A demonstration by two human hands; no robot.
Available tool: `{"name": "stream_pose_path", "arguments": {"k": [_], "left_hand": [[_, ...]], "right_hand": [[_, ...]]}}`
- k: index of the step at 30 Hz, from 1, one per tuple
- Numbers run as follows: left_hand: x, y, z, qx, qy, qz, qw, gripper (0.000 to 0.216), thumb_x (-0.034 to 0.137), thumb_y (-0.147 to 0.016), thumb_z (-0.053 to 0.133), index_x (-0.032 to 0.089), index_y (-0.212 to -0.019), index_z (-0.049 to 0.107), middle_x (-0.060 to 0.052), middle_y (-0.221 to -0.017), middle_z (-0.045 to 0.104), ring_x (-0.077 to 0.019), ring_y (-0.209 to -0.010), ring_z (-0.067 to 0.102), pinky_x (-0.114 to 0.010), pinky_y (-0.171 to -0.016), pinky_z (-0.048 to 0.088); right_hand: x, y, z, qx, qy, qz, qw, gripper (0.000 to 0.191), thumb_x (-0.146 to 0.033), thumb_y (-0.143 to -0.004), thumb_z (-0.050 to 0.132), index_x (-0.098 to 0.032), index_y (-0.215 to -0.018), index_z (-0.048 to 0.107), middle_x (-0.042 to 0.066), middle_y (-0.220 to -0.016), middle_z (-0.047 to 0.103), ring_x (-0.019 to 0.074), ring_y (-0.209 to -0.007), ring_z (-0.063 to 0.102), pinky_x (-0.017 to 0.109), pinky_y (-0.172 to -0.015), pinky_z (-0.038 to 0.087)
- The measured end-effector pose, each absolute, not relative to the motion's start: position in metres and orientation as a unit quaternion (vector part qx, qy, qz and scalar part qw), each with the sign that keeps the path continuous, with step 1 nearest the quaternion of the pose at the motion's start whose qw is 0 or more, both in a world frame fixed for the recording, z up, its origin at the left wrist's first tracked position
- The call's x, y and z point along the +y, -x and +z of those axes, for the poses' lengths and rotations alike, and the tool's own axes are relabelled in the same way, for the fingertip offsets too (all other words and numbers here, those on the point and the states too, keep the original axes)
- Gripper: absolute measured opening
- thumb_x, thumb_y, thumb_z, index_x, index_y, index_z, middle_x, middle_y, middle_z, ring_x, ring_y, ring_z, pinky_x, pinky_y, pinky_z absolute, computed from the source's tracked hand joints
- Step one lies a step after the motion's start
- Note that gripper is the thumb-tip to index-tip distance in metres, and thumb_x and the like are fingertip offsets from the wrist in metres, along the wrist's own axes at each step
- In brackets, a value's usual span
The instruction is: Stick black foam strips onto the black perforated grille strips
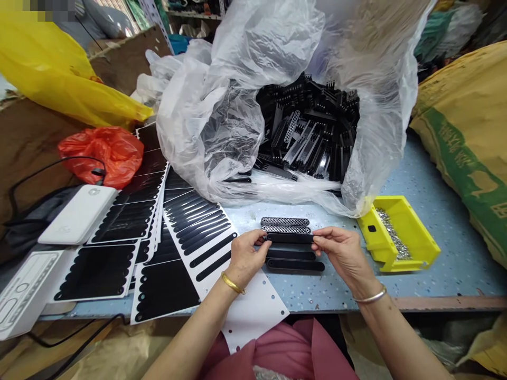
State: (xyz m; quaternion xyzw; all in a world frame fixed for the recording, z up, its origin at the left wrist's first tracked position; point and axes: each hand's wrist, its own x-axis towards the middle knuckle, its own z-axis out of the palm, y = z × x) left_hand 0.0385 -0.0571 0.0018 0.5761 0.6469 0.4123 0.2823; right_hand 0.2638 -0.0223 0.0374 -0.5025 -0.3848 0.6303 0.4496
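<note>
Well, the plastic bag (182, 126) holds black strips (309, 134) (the yellow bin (420, 240), metal pieces (393, 232)).

Strip (291, 238) with ends hidden by left hand (249, 252) and right hand (344, 254), black parts (312, 105) partly hidden by clear bag (180, 124), itself cut off above, yellow bag (47, 68) cut off at left, sack (459, 134) at right, bits (393, 235) too small to tell
</note>
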Motion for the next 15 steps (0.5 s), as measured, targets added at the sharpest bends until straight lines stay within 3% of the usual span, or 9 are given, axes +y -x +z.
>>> {"name": "stream_pose_path", "arguments": {"k": [15], "left_hand": [[-0.0551, -0.0374, 0.0017, 0.643, -0.580, 0.409, 0.287, 0.017, 0.012, -0.071, 0.067, 0.020, -0.084, 0.074, 0.001, -0.068, 0.071, -0.0148, -0.064, 0.066, -0.027, -0.066, 0.053]], "right_hand": [[-0.0248, -0.2616, 0.0363, -0.386, 0.522, 0.606, 0.460, 0.022, -0.025, -0.056, 0.088, -0.016, -0.071, 0.075, 0.004, -0.055, 0.068, 0.0129, -0.048, 0.061, 0.022, -0.042, 0.045]]}}
